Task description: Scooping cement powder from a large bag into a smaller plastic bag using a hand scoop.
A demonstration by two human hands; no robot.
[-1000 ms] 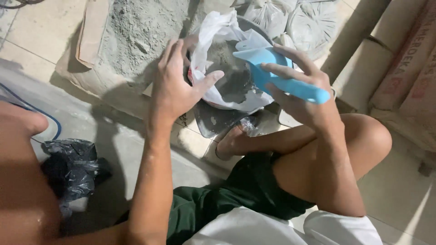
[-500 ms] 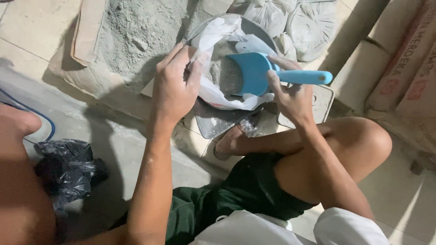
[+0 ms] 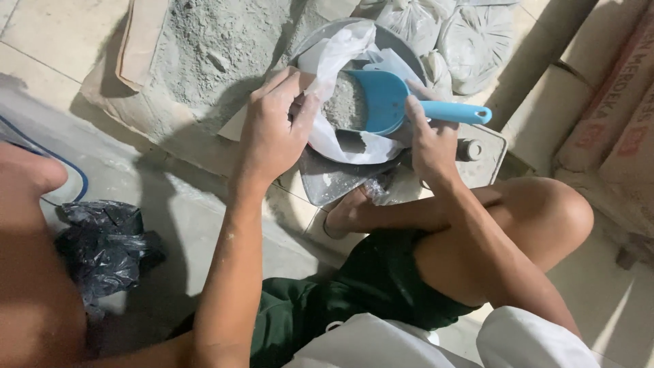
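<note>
My left hand (image 3: 272,129) grips the rim of a white plastic bag (image 3: 334,140) and holds it apart. The bag sits in a grey round pan (image 3: 392,37) on a scale (image 3: 485,160). My right hand (image 3: 429,140) holds a blue plastic scoop (image 3: 388,102) by its handle, with the scoop's mouth inside the bag. Grey powder (image 3: 346,105) lies in the bag against the scoop.
A heap of grey powder (image 3: 218,48) lies on an open paper sack at the top left. Filled clear bags (image 3: 470,34) stand behind the pan. Stacked paper sacks (image 3: 613,102) are at the right. A black plastic bag (image 3: 102,245) lies at the left. My bent knee (image 3: 545,218) is below the scale.
My right hand brought the blue scoop from above the pan down into the white bag. My left hand shifted its grip on the bag's rim.
</note>
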